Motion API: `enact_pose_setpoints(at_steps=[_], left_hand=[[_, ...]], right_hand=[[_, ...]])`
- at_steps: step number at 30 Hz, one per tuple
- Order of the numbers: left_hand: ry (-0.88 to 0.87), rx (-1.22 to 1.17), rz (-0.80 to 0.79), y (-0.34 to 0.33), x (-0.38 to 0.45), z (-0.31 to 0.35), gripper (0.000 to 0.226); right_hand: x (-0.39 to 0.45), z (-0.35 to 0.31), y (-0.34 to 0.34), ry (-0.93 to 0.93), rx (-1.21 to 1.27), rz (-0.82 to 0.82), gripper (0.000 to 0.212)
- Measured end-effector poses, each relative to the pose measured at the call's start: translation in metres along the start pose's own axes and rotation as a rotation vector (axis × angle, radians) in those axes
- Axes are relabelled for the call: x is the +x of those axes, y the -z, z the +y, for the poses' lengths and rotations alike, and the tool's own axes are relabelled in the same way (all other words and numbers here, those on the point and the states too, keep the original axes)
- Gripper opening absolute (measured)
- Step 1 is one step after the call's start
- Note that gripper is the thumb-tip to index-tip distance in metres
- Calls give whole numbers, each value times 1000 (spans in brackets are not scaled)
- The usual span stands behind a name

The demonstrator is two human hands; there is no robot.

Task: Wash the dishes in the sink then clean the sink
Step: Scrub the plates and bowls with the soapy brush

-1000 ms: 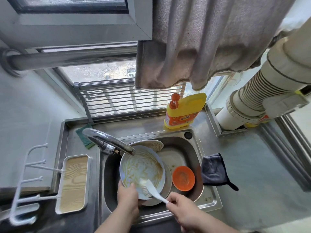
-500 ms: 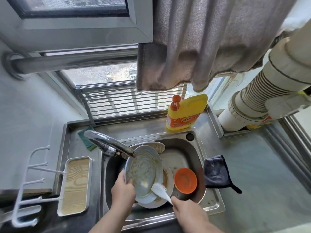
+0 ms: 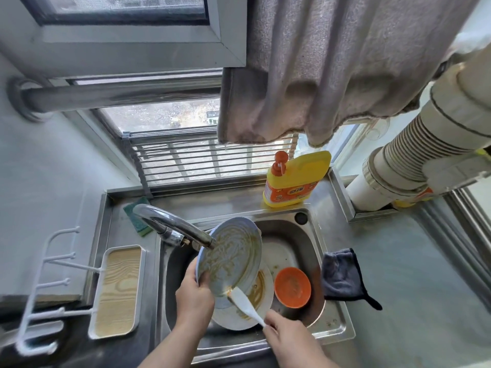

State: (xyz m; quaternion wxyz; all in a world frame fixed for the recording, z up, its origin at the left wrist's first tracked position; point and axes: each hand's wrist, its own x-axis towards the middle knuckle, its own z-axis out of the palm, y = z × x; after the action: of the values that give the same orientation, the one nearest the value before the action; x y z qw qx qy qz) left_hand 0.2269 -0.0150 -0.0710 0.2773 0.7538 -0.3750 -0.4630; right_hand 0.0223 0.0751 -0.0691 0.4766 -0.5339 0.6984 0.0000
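Tilting up on its edge in the sink [image 3: 313,235], the plate [image 3: 231,256] is the thing to worry about: the left hand [image 3: 195,301] grips only its lower rim, fingers curled round the edge, and the greasy brown smears across its face suggest a slick hold. If it slips, I'd expect it to drop onto the second plate [image 3: 255,312] lying flat beneath it, and the two could chip. The right hand [image 3: 287,338] pinches the handle of a white spatula [image 3: 245,304] whose blade touches the tilted plate's low edge; pushing too hard there could lever the plate out of the left hand. The tap [image 3: 175,227] spout hangs just over the plate's upper rim, so lifting it higher could knock the two together. Scrapings look likely to fall on the lower plate or near the orange bowl [image 3: 292,286] beside it.

Around the sink runs a steel tabletop [image 3: 411,274]. A dark cloth [image 3: 341,274] lies at the sink's right edge, a yellow soap bottle [image 3: 295,179] stands behind, a green sponge [image 3: 136,216] sits by the tap base. A window [image 3: 164,120] with a rail faces the sink, a grey towel [image 3: 345,62] hangs above, and a wide pipe [image 3: 425,150] slants down at the right.
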Motion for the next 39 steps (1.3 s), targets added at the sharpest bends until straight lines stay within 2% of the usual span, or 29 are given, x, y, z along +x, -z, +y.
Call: enact_pose_setpoints(at_steps=[5,7,10,13,15,17,19,22,26,29,31,32,35,39], left_hand=[[-12,1,-132,7,0,-14,59],[41,13,-191,5,3,-20,55],[100,-25,-251,-5,6,-25,44],[127,-227,-259,-20,1,-14,32],[221,-353,-237,-24,0,-3,30],[357,-405,-204,-20,5,3,35],[426,-398,-196,-12,12,4,37],[428,-361,-222,-8,16,-4,38],[369,-358,-259,-24,-2,-2,43],[309,-361,-231,-34,-11,0,20],[303,-332,-196,-36,-6,-5,38],[301,-316,-196,-36,-6,-4,40],[291,-318,-199,-32,0,1,25],[195,-307,-143,-19,21,-7,36]], right_hand=[[29,22,42,-35,-231,117,17],[42,10,58,-37,-266,146,18],[55,-22,54,-41,-162,178,20],[53,-55,21,22,-12,129,18],[37,-65,-5,90,96,65,15],[15,-58,-16,128,159,4,15],[2,-31,-10,110,118,-59,16],[-3,-1,10,80,66,-154,13],[21,-31,10,155,147,-80,19],[57,-56,10,-12,379,45,21],[71,-60,12,-153,563,104,22],[72,-61,12,-171,576,114,22],[51,-61,1,-43,422,1,21],[13,-31,5,85,251,-176,18]])
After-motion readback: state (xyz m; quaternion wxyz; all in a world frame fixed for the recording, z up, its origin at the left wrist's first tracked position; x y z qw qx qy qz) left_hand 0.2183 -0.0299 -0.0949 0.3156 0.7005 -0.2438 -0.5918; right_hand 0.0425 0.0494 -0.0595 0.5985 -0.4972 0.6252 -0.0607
